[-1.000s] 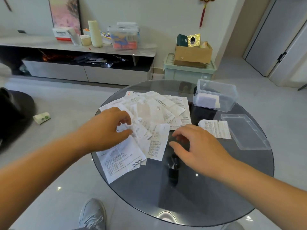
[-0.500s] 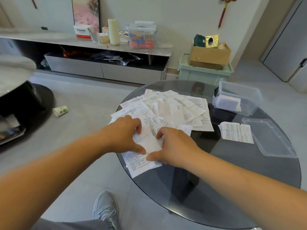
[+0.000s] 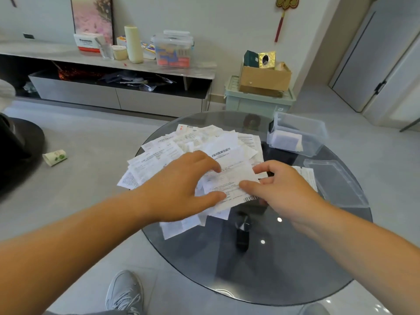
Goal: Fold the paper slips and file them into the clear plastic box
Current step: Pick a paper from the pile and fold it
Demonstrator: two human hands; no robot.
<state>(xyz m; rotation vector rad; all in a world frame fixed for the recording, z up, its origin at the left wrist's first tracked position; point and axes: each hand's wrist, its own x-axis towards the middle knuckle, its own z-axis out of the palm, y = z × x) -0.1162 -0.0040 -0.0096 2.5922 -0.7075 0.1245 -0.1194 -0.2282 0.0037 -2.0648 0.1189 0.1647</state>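
A white-and-red box [image 3: 87, 43] on the shelf [image 3: 45, 52] seems to read "Panasonic".

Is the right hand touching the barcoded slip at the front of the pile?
Touching. The head view shows the right hand with its thumb lying on the barcoded slip and its index fingertip at the slip's right edge; no gap shows.

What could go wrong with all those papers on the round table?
The left hand and right hand pinch one slip lying on the loose pile, so lifting it might drag other papers along. Papers on the pile's left side hang over the edge of the glass table and could slide to the floor.
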